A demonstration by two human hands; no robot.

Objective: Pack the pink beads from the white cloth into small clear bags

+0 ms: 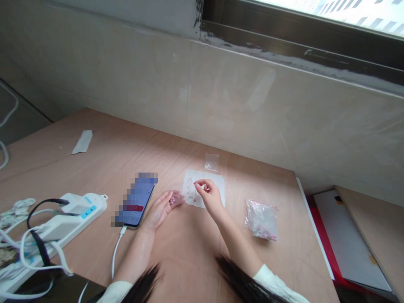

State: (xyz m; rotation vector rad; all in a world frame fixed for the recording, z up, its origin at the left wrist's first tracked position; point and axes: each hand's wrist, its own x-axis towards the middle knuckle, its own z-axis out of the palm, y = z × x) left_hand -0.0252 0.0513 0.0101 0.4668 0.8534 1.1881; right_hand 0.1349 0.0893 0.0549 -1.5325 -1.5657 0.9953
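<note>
My left hand rests on the table beside the phone, palm turned up and cupped, with what look like a few small pink beads in it. Thumb and fingertips of my right hand are pinched on a thin red string, which hangs over a white sheet of paper. Small pale pink spots or pieces lie on the left part of that sheet; they are too small to make out clearly.
Behind the sheet lies a small clear zip bag. A larger bag with pink bits is at right. Left are a charging phone, a power strip with tangled cables, and a white strip. A wall backs the table.
</note>
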